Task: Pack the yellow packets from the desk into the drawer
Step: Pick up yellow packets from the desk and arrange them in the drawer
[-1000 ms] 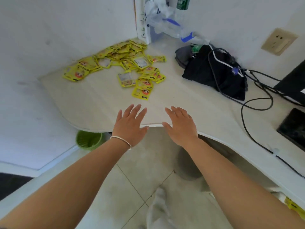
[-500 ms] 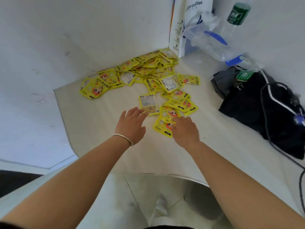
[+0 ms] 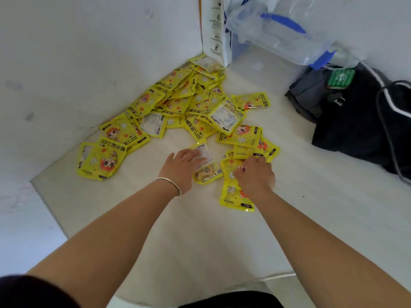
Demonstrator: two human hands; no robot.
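Presently, both grips are down on the counter, at the near edge of the yellow packets. The left grip has its fingers fairly straight, laid flat on a back-up packet that shows a white printed panel. The right grip has its fingers bent, tips on an overlapping packet just beside; whether it pinches that one cannot be told. The packets are glossy bright yellow pouches printed with an orange-haired cartoon face, white flowers and black lettering. The heap spreads loosely beyond both grips to the wall corner. A black bag lies well right of the right grip.
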